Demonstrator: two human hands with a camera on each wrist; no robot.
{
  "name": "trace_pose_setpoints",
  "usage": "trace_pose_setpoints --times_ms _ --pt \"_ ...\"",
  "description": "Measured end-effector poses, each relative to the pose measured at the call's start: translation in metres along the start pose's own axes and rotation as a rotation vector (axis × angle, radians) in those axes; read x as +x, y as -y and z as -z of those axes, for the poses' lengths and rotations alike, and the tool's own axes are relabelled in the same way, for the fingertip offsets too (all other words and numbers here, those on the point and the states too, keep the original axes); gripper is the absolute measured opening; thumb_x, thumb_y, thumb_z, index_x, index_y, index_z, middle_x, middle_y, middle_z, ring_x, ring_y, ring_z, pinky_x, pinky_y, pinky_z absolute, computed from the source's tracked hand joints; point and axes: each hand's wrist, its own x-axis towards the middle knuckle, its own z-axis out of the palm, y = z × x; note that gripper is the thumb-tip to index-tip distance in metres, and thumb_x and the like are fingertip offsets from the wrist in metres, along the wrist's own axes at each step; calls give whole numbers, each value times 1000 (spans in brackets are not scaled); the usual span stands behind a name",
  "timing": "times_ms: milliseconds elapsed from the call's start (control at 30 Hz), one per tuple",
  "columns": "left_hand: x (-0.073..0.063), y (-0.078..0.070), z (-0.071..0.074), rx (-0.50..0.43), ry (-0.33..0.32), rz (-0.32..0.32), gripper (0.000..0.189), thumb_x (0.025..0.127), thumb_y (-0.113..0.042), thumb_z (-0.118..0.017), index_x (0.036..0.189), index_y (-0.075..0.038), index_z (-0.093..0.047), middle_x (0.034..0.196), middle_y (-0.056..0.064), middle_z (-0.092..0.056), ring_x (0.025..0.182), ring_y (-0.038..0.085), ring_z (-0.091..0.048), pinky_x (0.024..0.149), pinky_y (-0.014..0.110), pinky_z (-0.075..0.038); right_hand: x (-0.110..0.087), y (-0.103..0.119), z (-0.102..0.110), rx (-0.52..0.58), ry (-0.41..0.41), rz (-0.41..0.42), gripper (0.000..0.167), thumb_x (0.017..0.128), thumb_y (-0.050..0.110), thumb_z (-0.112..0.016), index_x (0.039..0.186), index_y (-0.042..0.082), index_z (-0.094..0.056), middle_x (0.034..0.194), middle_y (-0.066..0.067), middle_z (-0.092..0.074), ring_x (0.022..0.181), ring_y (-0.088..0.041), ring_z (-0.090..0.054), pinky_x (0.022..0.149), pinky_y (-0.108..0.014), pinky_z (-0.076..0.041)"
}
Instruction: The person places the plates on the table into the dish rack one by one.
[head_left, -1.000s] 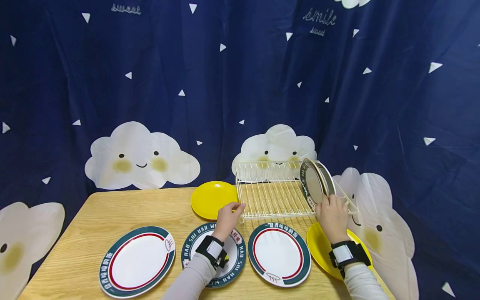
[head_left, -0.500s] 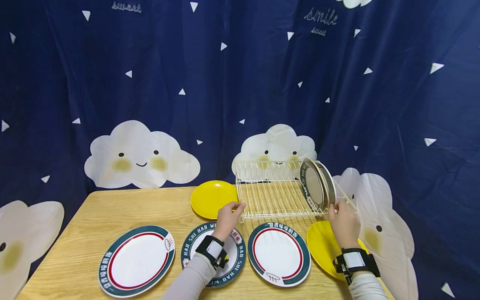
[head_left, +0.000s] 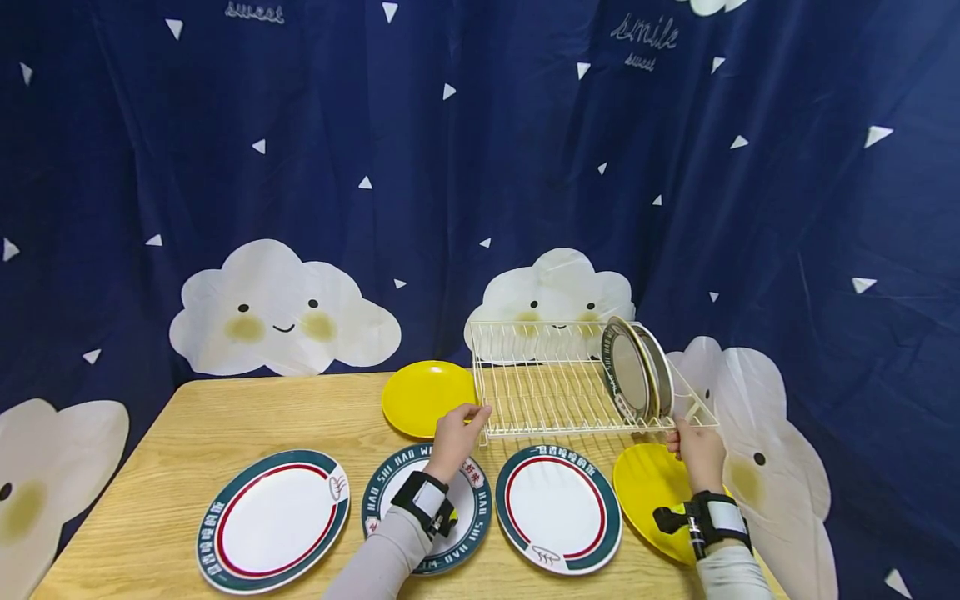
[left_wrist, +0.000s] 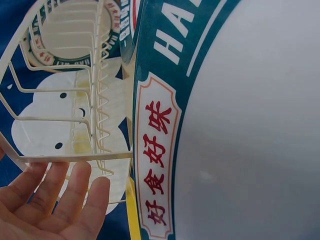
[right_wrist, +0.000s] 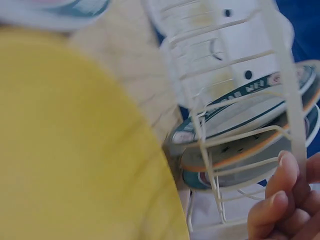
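A white wire dish rack (head_left: 555, 432) stands at the back right of the table. My left hand (head_left: 455, 437) holds its front left corner; in the left wrist view the fingers (left_wrist: 75, 192) lie along the wire end. My right hand (head_left: 701, 454) pinches the front rail near the right end, as the right wrist view shows with the thumb and fingertips (right_wrist: 282, 172) at the rail. Several plates stand on edge at the right of the rack, the nearest a green-rimmed plate (head_left: 628, 371). A yellow plate (head_left: 645, 492) lies flat below my right hand.
On the wooden table (head_left: 247, 417) lie a red-ringed plate (head_left: 273, 521) at left, a lettered plate (head_left: 480, 533) under my left wrist and another red-ringed plate (head_left: 558, 510). A yellow plate (head_left: 427, 396) is left of the rack. A blue curtain (head_left: 375, 125) hangs behind.
My right hand has let go of the standing plates and moved right and down to the rack's front rail. The left hand has stayed at the rack's left corner.
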Motion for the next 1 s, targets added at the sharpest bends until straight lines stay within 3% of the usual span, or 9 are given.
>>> trace_pose_setpoints --times_ms 67,167,333,533,733,867,1000 --pt "0 0 1 3 0 -3 50 95 -53 -53 115 -11 -69 110 8 -71 100 23 -63 92 41 -53 3 0 -1 125 48 -88 52 101 38 -45 73 2 -70 50 11 -57 48 -8 -53 46 -23 -44" --pt "1 -2 3 13 7 -4 51 95 -54 -52 117 -10 -68 113 8 -70 102 23 -63 93 40 -54 7 3 -1 224 93 -167 48 101 41 -45 67 13 -66 53 11 -56 48 -7 -50 46 -23 -43" --pt "-1 -10 7 76 46 -11 49 98 -48 -51 123 -8 -64 120 11 -69 103 24 -64 92 40 -55 9 6 -2 282 118 -195 47 101 40 -44 67 16 -65 54 10 -56 48 -6 -49 46 -23 -43" --pt "-19 -19 19 178 148 -27 50 98 -40 -55 133 -5 -58 128 15 -65 114 29 -63 96 44 -53 6 4 -4 305 103 -210 47 101 37 -46 65 15 -65 53 10 -56 47 -7 -48 44 -24 -42" --pt "-44 -18 43 312 227 -93 49 97 -41 -56 131 -7 -60 131 13 -63 120 29 -60 100 47 -50 3 1 -5 305 107 -212 45 101 38 -46 68 15 -66 55 10 -56 49 -8 -48 46 -24 -42" --pt "-59 -12 64 407 221 -156 44 96 -41 -57 124 -8 -65 124 10 -67 114 27 -63 96 46 -52 1 -1 -3 302 97 -223 45 101 41 -46 69 15 -66 55 10 -56 49 -8 -49 47 -23 -42" --pt "-71 -3 85 465 189 -160 40 95 -38 -60 121 -9 -66 122 9 -68 113 28 -64 95 47 -52 0 -1 -1 303 95 -225 46 100 42 -46 71 13 -67 55 10 -56 49 -8 -49 47 -24 -42"
